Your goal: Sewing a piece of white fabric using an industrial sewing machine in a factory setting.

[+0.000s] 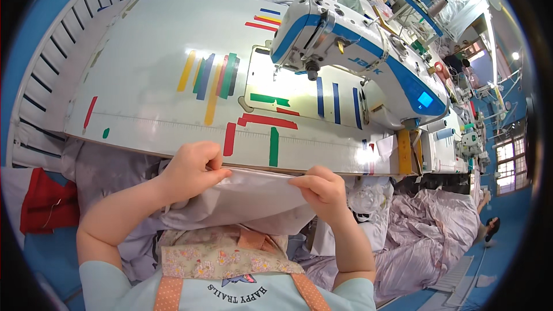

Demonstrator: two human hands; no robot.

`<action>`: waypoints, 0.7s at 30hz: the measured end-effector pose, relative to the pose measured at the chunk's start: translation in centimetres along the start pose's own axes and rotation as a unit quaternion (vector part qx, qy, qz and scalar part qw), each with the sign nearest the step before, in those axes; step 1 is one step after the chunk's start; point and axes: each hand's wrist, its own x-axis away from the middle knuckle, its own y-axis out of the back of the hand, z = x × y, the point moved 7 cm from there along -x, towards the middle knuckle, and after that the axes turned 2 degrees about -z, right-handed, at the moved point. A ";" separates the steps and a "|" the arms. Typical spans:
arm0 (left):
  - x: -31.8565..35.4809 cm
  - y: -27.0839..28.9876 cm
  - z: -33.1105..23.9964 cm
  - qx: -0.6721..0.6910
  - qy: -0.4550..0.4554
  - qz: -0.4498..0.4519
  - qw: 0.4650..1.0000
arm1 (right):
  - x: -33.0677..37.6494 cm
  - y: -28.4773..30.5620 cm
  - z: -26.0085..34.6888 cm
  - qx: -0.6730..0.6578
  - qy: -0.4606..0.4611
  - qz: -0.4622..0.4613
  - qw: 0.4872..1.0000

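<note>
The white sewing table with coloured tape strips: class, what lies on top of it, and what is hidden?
On the white sewing table stands a white-and-blue sewing machine, beside coloured tape strips. The table surface beneath the machine is covered, so unseen.

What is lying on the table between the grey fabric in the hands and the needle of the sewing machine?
Nothing visible. Both hands, left hand and right hand, pinch the grey fabric at the table edge; only flat coloured tape strips lie before the sewing machine.

Thin pale-grey cloth [253, 196], smooth w/ slight sheen, glossy white laminate tabletop [155, 40], matt coloured tape strips [213, 78], glossy white-blue plastic/enamel sewing machine [357, 52], matt floral cotton apron [224, 259]
</note>
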 end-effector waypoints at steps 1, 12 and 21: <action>-0.5 0.0 0.2 0.003 -0.015 -0.012 1.000 | -0.1 -0.2 -0.5 0.020 -0.002 0.000 1.000; -10.0 -0.8 2.1 -0.248 -0.226 -0.058 0.940 | -6.2 -2.3 -9.0 0.242 -0.026 0.070 0.967; -16.1 0.3 3.3 -0.266 -0.159 -0.018 0.951 | -11.2 -1.7 -16.5 0.224 -0.211 0.112 0.945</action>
